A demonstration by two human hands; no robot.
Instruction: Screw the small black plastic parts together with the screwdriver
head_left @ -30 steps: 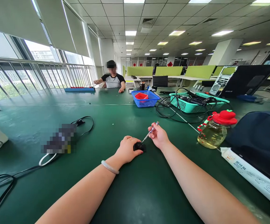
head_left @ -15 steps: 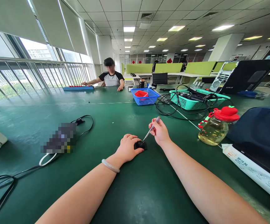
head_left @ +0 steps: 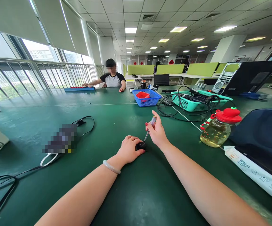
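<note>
My left hand [head_left: 130, 150] rests on the green table and grips a small black object [head_left: 141, 145] from its left side, thumb along the near edge. What kind of object it is I cannot make out. My right hand [head_left: 157, 131] holds a slim screwdriver [head_left: 150, 128] with a clear handle and a metal shaft. Its index finger is raised beside the handle's top. The screwdriver slants down to the left, and its tip meets the top of the black object. A pale bangle circles my left wrist.
A blue basket [head_left: 147, 101] with a red tray and a green basket [head_left: 189, 106] of black cables stand ahead. To the right are a red-lidded bottle [head_left: 217, 133] and a white packet [head_left: 253, 171]. A blurred dark item [head_left: 60, 138] lies left. A person [head_left: 112, 80] sits at the far side.
My right hand has shifted slightly left and its index finger has lifted from the screwdriver's end. The screwdriver stands a little steeper. My left hand stays on the black object.
</note>
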